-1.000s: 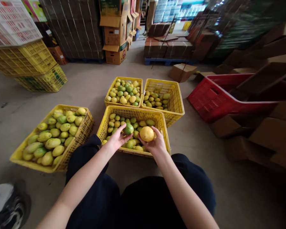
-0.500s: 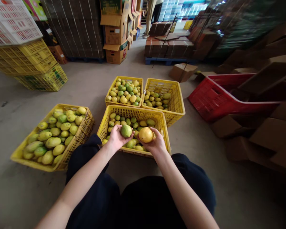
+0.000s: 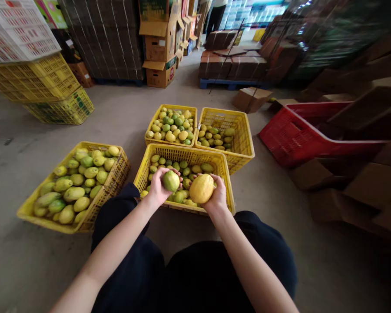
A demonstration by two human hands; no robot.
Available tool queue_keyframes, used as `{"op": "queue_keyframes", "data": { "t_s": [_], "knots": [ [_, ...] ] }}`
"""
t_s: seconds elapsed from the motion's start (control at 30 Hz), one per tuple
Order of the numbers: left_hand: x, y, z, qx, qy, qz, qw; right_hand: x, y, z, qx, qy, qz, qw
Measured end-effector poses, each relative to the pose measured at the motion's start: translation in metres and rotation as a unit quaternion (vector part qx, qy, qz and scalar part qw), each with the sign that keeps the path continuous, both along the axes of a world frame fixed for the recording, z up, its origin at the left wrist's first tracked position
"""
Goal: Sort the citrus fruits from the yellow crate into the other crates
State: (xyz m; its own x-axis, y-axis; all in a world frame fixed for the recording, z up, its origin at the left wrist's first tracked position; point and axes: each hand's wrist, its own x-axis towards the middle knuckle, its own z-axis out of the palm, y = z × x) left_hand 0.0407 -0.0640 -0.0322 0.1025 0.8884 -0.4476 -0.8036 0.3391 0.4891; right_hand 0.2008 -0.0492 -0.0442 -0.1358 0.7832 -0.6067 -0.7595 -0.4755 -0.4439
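Observation:
My left hand is closed around a green lemon. In my right hand rests a larger yellow lemon, with the fingers curled around its far and right sides. Both fruits are held side by side, slightly apart, above the near yellow crate, which contains more green and yellow lemons. Parts of that crate's fruit are hidden behind my hands. To the left, a tilted-looking yellow crate is heaped with big greenish-yellow lemons.
Behind the near crate stand a yellow crate full of lemons and a partly filled yellow crate. A red crate and cardboard boxes crowd the right. Stacked crates stand at left; a person's legs show far back.
The yellow lemon in my right hand has turned, now showing its long side instead of an end. The green lemon has tilted slightly in my left hand. The view has shifted a little.

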Motion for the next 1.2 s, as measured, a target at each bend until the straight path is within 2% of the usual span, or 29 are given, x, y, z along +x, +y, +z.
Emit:
{"op": "queue_keyframes", "data": {
  "t_s": [0.27,0.4,0.63,0.93,1.03,1.13,1.2],
  "knots": [
    [0.000,0.000,-0.006,0.096,0.092,-0.011,0.991,-0.002,-0.002,0.003,0.055,0.023,0.020,0.998],
    [0.000,-0.001,-0.005,0.127,0.114,-0.022,0.985,-0.004,-0.004,0.006,0.081,0.004,0.011,0.997],
    [0.002,-0.003,0.001,0.149,0.148,-0.034,0.977,-0.005,-0.007,0.013,0.089,-0.036,0.007,0.995],
    [0.004,-0.004,-0.003,0.157,0.181,-0.035,0.970,-0.003,-0.010,0.019,0.082,-0.059,0.006,0.995],
    [0.004,0.000,-0.005,0.111,0.157,-0.039,0.981,-0.002,-0.008,0.018,0.062,-0.057,0.021,0.996],
    [0.002,0.005,-0.009,-0.024,0.095,-0.038,0.994,-0.001,-0.004,0.014,-0.001,-0.047,0.048,0.998],
    [0.001,0.008,-0.013,-0.102,0.043,-0.025,0.994,-0.001,-0.002,0.010,-0.054,-0.047,0.048,0.996]
  ]
}}
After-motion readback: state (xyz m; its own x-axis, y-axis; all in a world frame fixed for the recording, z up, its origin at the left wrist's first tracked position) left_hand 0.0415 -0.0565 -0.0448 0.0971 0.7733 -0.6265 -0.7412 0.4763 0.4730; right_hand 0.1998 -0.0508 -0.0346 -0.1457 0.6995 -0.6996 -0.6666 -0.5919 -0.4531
